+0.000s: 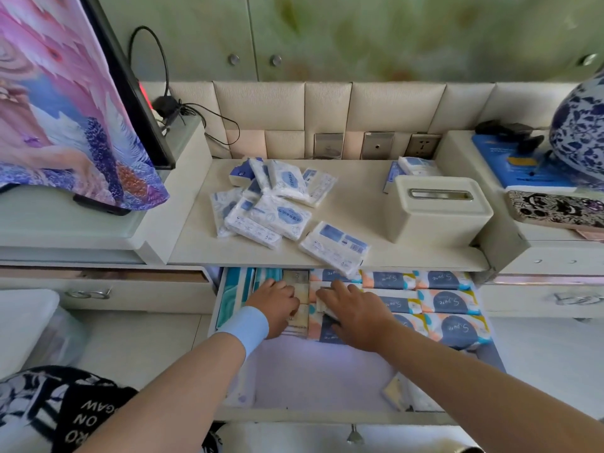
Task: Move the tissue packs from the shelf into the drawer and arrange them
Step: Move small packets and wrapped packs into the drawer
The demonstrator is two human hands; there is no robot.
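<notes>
Several white-and-blue tissue packs lie in a loose heap on the cream shelf. One pack hangs over the shelf's front edge. Below, the open drawer holds rows of orange-and-navy tissue packs on the right and teal packs on the left. My left hand, with a blue wristband, has its fingers curled on a beige pack in the drawer's middle. My right hand lies flat with spread fingers on the orange-and-navy packs beside it.
A cream tissue box stands on the shelf's right, with two more packs behind it. A TV under a floral cloth is at left. A blue-and-white vase stands far right. A small beige pack lies at the drawer's front.
</notes>
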